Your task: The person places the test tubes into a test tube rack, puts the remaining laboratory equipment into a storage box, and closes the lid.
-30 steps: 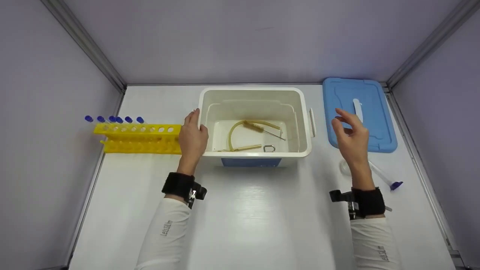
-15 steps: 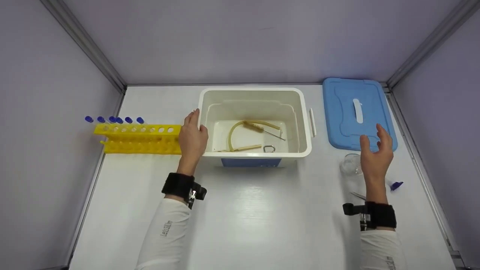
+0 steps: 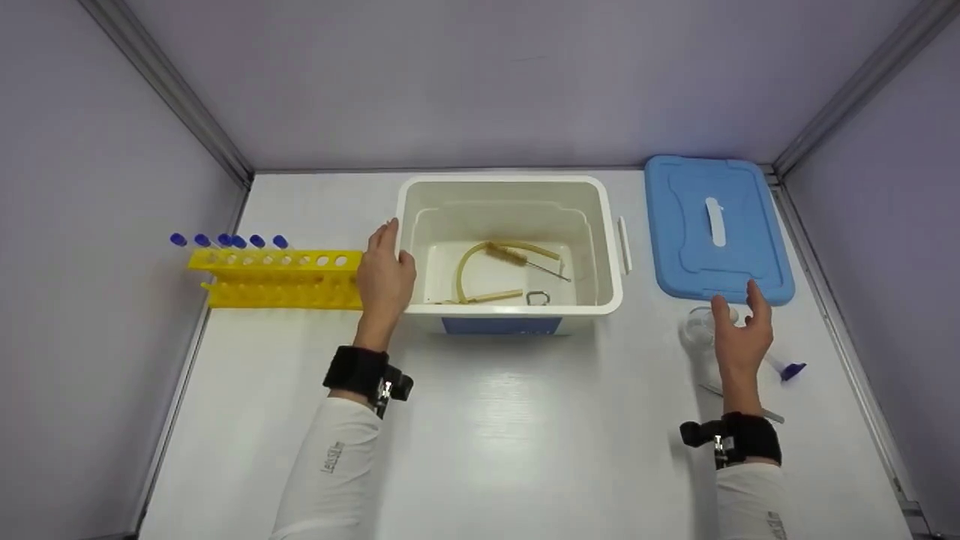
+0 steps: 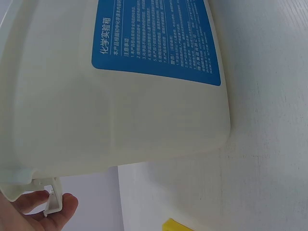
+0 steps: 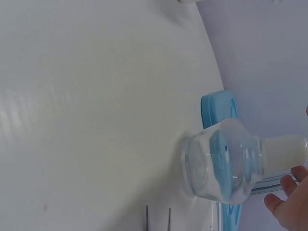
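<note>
At the left lies the yellow rack (image 3: 274,298), with several blue-capped tubes (image 3: 280,241) leaning in it; both are the same as one half second ago. Next comes the left hand (image 3: 385,279), also unmoved. Its fingers are nearly straight, and it rests against the left side of the box (image 3: 510,309), by the white latch (image 4: 55,198). The box has not shifted. On its floor there are the hose (image 3: 460,274), the brush (image 3: 507,254), a pale stick (image 3: 499,295) and a metal clip (image 3: 538,298).

Further right, the bottle (image 5: 224,161) stands upright on the table, in front of the blue lid (image 3: 694,232). The right hand (image 3: 744,341) has moved a little to the left and nearer to the person; one second ago it was over the lid. It is half open, thumb and fingers apart, and the stopper (image 5: 284,151) now shows between them. Whether they touch it, I cannot tell. The tweezers (image 3: 773,417) lie under the wrist, and rightmost is the cylinder (image 3: 793,371) with its purple foot.
</note>
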Demonstrator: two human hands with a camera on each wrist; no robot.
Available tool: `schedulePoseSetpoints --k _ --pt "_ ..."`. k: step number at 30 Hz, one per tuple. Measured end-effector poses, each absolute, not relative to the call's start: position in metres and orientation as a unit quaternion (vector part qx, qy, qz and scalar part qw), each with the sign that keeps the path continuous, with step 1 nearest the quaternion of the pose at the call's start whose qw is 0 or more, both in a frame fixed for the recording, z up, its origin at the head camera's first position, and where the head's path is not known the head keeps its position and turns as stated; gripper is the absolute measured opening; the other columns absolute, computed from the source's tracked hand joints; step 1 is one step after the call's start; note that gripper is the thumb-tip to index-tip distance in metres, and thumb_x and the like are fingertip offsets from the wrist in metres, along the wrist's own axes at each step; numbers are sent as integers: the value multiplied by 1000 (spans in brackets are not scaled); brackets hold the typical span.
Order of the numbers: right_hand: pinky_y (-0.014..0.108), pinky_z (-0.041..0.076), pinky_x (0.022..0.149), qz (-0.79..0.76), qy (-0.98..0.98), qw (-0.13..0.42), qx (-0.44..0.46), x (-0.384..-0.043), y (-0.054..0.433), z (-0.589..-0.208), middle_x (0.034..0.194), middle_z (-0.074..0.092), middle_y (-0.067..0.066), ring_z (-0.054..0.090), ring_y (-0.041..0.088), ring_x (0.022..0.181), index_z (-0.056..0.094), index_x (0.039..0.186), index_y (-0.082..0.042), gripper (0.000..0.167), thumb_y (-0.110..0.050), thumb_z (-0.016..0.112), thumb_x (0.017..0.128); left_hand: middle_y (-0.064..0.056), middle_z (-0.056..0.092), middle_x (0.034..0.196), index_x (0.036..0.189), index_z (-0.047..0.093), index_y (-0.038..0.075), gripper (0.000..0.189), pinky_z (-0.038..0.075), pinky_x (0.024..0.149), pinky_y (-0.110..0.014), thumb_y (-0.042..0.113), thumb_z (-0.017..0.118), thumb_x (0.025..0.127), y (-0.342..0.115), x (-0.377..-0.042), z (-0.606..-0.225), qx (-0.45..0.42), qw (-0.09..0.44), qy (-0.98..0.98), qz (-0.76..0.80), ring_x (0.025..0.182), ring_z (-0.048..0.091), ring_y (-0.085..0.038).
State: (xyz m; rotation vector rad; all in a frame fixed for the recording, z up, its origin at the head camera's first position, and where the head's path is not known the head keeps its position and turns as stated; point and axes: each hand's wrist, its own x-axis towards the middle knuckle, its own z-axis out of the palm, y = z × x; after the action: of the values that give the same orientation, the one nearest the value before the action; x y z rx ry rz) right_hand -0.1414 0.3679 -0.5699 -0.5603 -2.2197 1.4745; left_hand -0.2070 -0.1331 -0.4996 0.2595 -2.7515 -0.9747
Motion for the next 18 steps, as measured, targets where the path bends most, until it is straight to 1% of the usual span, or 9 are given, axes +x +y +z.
schedulePoseSetpoints --k 4,9,13,18 --pt "41 23 125 549 -786 179 -222 -141 370 -580 162 33 8 31 24 150 35 155 -12 69 -30 64 95 -18 50 149 148 47 11 51 50 103 -50 14 54 98 -133 -208 -500 89 105 -933 -333 129 57 -38" --pt "38 20 127 574 -767 138 -249 -142 372 -589 163 31 7 25 20 153 33 156 -15 73 -30 67 93 -18 50 149 148 46 11 51 50 103 -50 13 53 98 -132 -208 -500 87 104 -932 -336 129 57 -38" --pt "38 23 126 577 -765 114 -264 -143 371 -593 163 31 6 25 19 153 35 155 -17 73 -32 69 92 -18 49 150 149 46 12 51 50 104 -50 14 53 98 -131 -208 -500 88 102 -932 -335 130 56 -38" --pt "40 31 122 560 -776 97 -273 -143 368 -599 161 35 8 33 22 150 37 154 -17 72 -36 68 92 -17 49 150 149 45 12 51 50 104 -50 14 53 98 -130 -207 -499 90 97 -932 -337 129 56 -38"
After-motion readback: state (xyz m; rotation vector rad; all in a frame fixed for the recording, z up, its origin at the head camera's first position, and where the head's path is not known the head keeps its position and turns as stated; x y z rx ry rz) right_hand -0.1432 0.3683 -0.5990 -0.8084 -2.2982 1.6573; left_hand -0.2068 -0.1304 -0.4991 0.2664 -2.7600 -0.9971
